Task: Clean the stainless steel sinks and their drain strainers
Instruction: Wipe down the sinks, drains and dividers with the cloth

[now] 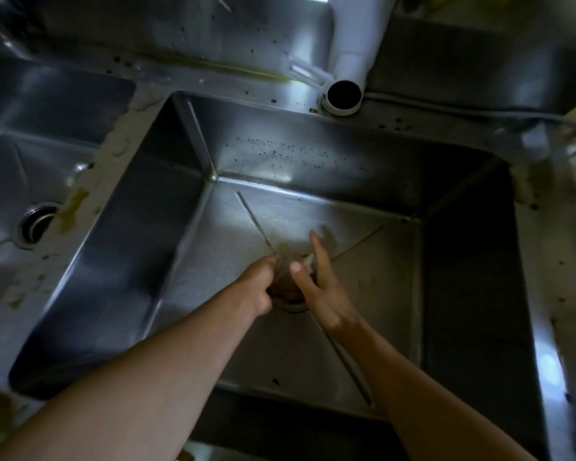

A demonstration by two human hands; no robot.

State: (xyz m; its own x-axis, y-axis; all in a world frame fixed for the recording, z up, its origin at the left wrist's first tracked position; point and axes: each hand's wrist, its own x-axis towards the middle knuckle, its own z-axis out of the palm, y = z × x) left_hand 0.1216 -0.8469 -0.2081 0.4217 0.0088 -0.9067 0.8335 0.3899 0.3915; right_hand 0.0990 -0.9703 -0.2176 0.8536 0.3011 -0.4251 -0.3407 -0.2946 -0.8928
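Head view: left hand [259, 285] grips the brown, grimy round drain strainer [285, 281] over the steel sink [140, 227] drain at 6 o'clock — right hand [316, 287], fingers straight, rubs it with something pale; a slippery hold could drop it.

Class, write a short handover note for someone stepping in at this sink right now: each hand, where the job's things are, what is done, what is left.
Left hand: grips the brownish drain strainer just above the drain opening of the middle sink.
Right hand: on the strainer's other side with a small pale scrubber, forefinger stretched out; its grip is unclear.
Done: strainer is lifted out.
Left: strainer looks dirty; dark specks dot the sink's back wall; yellowish residue sits on the rim beside the left sink, whose drain is untouched.
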